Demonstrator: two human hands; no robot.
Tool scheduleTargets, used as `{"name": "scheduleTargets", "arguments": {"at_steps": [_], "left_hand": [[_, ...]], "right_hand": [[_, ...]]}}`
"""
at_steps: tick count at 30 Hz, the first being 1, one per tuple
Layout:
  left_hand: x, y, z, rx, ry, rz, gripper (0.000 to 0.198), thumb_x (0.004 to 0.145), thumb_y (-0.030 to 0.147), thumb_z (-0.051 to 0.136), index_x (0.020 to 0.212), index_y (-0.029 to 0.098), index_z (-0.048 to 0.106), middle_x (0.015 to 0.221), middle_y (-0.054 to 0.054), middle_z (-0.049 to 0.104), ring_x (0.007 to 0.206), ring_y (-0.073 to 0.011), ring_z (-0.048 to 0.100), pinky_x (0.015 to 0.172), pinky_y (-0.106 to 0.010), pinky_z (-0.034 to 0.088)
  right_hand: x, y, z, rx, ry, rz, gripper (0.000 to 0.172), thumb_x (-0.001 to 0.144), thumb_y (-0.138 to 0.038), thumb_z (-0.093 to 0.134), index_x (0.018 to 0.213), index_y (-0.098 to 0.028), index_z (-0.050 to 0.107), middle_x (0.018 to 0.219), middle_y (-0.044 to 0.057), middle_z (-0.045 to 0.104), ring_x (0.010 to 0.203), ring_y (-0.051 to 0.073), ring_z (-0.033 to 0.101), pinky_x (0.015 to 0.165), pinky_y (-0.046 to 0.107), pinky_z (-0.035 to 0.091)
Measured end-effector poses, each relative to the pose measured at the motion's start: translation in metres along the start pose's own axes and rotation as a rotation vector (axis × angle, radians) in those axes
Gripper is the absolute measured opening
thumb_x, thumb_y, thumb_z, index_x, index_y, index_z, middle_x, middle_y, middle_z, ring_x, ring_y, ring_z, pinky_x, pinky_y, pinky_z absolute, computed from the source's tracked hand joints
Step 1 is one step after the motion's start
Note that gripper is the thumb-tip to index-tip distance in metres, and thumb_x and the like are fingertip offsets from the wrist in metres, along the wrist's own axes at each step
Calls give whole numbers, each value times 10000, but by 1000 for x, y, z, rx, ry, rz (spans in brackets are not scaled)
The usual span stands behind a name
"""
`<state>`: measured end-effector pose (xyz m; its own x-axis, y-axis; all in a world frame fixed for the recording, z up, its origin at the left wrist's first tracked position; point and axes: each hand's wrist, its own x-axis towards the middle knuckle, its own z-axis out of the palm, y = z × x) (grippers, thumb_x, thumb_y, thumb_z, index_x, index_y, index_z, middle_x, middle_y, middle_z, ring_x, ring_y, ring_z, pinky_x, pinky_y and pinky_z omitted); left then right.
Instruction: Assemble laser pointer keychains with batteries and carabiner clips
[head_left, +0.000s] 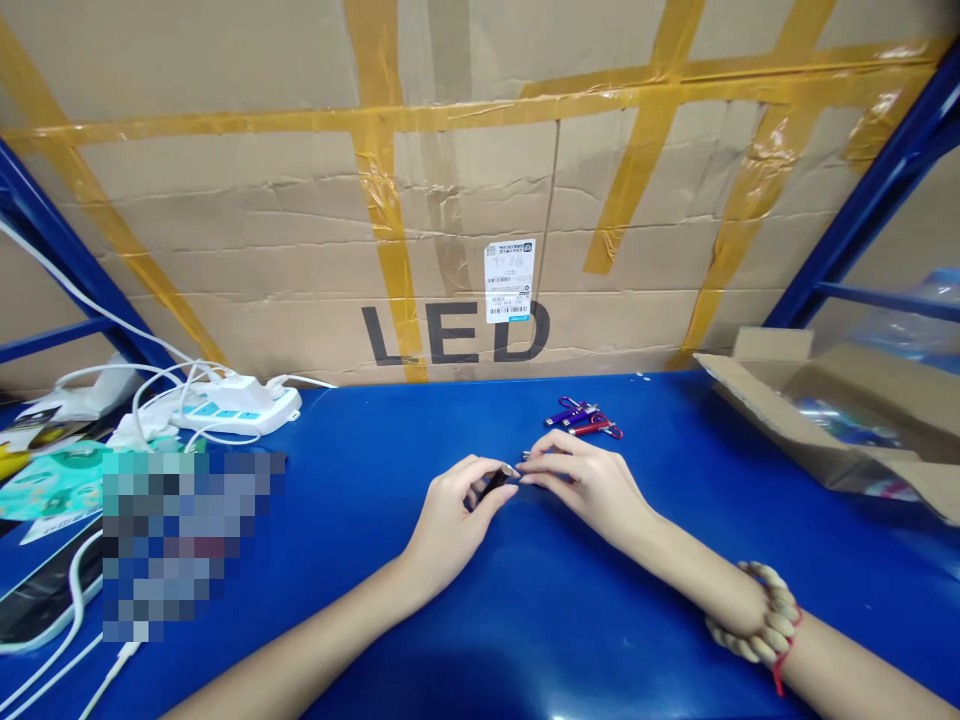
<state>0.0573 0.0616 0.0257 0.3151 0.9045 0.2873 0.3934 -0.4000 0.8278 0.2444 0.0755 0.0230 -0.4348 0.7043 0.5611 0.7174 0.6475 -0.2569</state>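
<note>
My left hand (454, 515) pinches a small black flashlight (494, 484), a short dark tube with a pale, shiny end turned toward the other hand. Close by on the right, my right hand (585, 480) has its thumb and fingertips pressed together near that end. Something small and dark with a bright glint (526, 456) shows at those fingertips, too little of it to name. Just beyond the right hand lie purple keychain flashlights (570, 413) and a red keychain flashlight (590, 427), with small clips on their ends.
An open cardboard box (814, 440) holding plastic-wrapped items stands at the right. On the left are a white power strip (247, 412), tangled white cables and a green-and-white packet (56, 485). A big taped carton (300, 240) closes off the back of the blue table (390, 640).
</note>
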Motion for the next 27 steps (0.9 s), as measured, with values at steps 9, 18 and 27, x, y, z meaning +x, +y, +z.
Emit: {"name": "scheduleTargets", "arguments": {"at_steps": [9,18,27], "left_hand": [[0,-1,0,50,33,38,167,812,298,542,874,186,649,785,-16,563,636,-115,492,571,-217,396],[1,-2,0,69,30,22,159,816,259,550,895,157,645,772,-6,488,652,-110,463,583,-213,387],[1,-3,0,71,23,54,130,814,245,559,889,178,643,775,-2,547,620,-100,462,584,-214,378]], "right_hand": [[0,1,3,27,4,6,229,878,-311,477,864,-237,692,886,13,636,720,96,606,573,169,427],[-3,0,1,31,94,-1,239,874,-340,481,886,-243,700,885,21,618,637,77,575,550,178,417],[0,-2,1,40,231,-69,194,854,-287,529,878,-224,711,853,27,616,581,61,544,528,178,409]]}}
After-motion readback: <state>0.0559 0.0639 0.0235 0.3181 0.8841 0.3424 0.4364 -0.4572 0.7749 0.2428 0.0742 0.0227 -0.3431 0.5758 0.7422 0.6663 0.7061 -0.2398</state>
